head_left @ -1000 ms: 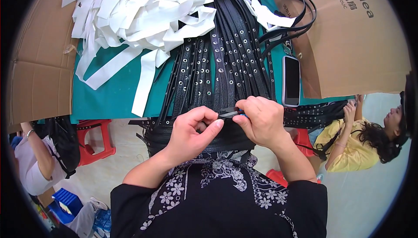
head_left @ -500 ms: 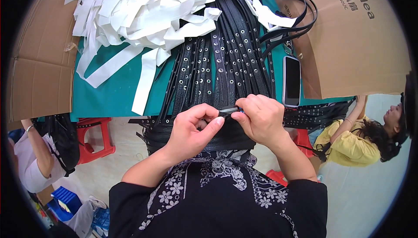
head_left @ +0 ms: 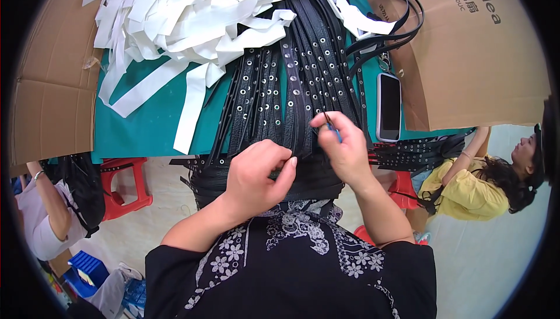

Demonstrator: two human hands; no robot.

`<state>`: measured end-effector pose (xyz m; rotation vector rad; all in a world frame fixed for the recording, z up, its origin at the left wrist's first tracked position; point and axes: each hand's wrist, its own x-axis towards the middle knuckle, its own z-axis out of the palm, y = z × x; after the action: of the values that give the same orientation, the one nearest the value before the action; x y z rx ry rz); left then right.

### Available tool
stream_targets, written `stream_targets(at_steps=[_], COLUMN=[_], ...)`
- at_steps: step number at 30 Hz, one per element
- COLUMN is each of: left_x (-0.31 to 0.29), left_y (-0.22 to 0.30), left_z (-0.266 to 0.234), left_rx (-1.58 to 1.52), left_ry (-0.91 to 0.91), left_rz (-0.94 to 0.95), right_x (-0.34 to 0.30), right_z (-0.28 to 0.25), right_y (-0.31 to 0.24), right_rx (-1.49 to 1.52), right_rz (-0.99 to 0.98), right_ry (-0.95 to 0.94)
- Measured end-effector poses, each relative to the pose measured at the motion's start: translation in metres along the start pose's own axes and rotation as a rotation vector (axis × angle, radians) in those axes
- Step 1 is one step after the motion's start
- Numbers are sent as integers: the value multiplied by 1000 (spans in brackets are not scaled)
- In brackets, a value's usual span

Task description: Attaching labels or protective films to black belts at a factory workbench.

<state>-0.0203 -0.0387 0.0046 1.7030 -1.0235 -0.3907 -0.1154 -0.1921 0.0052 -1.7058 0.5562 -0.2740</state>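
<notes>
Black leather straps with silver eyelets (head_left: 265,94) lie in a thick bundle on the green table, their ends toward me. My left hand (head_left: 256,173) is closed at the table's near edge, thumb against curled fingers; what they pinch, if anything, is hidden. To its right and a bit farther off, my right hand (head_left: 347,144) is closed around a small blue-handled tool (head_left: 332,128) with a thin dark tip pointing up and away. More black straps (head_left: 309,186) lie across my lap, below both hands.
White fabric strips (head_left: 192,15) are heaped at the far left of the green table (head_left: 151,129). A phone (head_left: 389,107) lies right of the straps. Cardboard boxes (head_left: 466,56) flank the table. Red stools (head_left: 131,187) and a person in yellow (head_left: 472,193) are beyond its sides.
My hands have come apart. The right hand moved up and away with the tool, its tip now turned upward. The left hand stayed near its place, fingers closed more tightly.
</notes>
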Motion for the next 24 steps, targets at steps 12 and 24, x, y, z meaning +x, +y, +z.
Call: stream_targets(at_steps=[12, 24], left_x=[-11, -10], left_y=[-14, -10], left_z=[-14, -6], left_rx=[-862, -852], left_ry=[-142, -18], left_rz=[-700, -522], right_x=[16, -6], right_z=[24, -7], right_y=[5, 1], right_rx=[624, -597], right_rz=[399, -556], right_ry=[-383, 42])
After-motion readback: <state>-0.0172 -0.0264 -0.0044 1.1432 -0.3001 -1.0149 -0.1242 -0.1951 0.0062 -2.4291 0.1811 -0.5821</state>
